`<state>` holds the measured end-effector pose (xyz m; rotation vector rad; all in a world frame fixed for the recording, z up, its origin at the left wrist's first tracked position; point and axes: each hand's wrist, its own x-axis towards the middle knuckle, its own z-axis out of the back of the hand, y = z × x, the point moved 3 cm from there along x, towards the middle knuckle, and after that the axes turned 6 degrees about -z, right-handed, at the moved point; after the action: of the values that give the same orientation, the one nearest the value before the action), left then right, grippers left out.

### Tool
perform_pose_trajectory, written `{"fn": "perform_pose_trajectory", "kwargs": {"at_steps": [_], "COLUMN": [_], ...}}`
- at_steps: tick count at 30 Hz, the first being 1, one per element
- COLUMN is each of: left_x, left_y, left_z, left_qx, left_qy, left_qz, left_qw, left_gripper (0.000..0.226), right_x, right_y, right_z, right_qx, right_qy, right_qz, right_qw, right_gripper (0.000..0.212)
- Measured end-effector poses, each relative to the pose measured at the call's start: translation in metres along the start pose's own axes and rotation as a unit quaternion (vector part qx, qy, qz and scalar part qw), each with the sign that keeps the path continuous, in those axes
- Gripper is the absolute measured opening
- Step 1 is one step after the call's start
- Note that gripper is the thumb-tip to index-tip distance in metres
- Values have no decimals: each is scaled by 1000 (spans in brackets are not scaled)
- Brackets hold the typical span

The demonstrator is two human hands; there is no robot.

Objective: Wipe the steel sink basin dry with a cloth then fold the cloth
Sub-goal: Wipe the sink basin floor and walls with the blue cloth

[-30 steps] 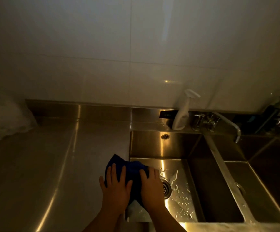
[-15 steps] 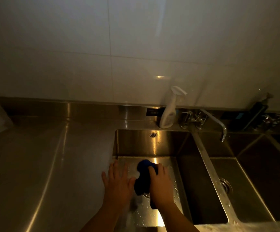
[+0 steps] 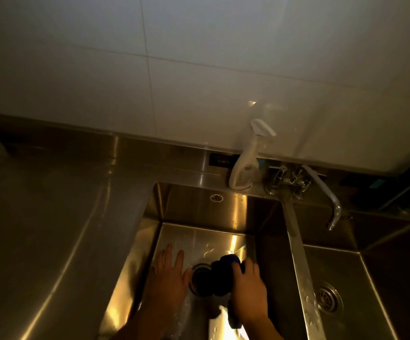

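Both of my hands are down in the sink basin. The fingers of my right hand curl over the dark blue cloth, which looks bunched into a wad, though dim light and blur make its outline hard to read. The cloth sits on the basin floor, at the right edge of the drain and partly over it. My left hand lies palm down on the steel just left of the drain, fingers straight and spread, holding nothing. Water drops glint on the floor beyond the drain. Farther back from the drain, on the ledge behind the basin, a white spray bottle stands upright. The tap is back and to the right of the drain. The bench spreads away to the drain's left.
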<state>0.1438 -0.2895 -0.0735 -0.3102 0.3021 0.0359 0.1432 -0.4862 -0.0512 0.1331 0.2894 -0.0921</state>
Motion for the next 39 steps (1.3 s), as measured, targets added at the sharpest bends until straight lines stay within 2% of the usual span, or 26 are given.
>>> {"fn": "perform_pose_trajectory", "kwargs": {"at_steps": [5,7,9,11,16,17,18,19,20,22,25,27,30,35,39], "left_x": [28,39,56,74,116,123,129,136,141,149,158,160,162,158,156], "left_y": [-6,-3,6,20,44,49,53,57,61,68,78,87,99,100,93], "left_z": [-40,-51,-64,-80,-124,-133,-142,-151,-159,-175,-195,-207,-228,-229,-220], "left_qx": [34,30,23,31,40,42,44,48,52,53,37,33,41,52,51], "left_qy": [14,2,3,2,-1,2,8,10,10,16,29,31,28,29,33], "left_qz": [13,9,8,2,-22,-23,-24,-25,-25,-24,-25,-26,-21,-20,-17], "left_qw": [999,1000,1000,1000,999,999,999,999,998,998,999,999,999,998,998], "left_gripper": [66,68,82,92,84,80,78,77,77,79,84,89,88,87,73], "right_x": [31,42,56,68,87,87,88,85,82,85,91,95,100,132,184], "right_y": [-49,-62,-68,-72,-88,-89,-91,-96,-99,-98,-102,-103,-102,-83,-66], "right_z": [-32,-54,-81,-110,-189,-198,-204,-214,-221,-234,-251,-257,-268,-263,-246], "right_qx": [-42,-63,-80,-90,-190,-190,-192,-194,-218,-277,-300,-254,-172,-62,-46], "right_qy": [61,112,175,235,297,265,196,124,48,-97,-184,-162,-45,84,82], "right_qz": [17,11,18,18,21,30,54,80,99,132,149,141,138,47,57], "right_qw": [997,992,981,968,935,945,960,970,970,947,924,943,974,993,994], "right_gripper": [50,47,46,47,63,72,79,74,57,34,33,47,74,81,75]}}
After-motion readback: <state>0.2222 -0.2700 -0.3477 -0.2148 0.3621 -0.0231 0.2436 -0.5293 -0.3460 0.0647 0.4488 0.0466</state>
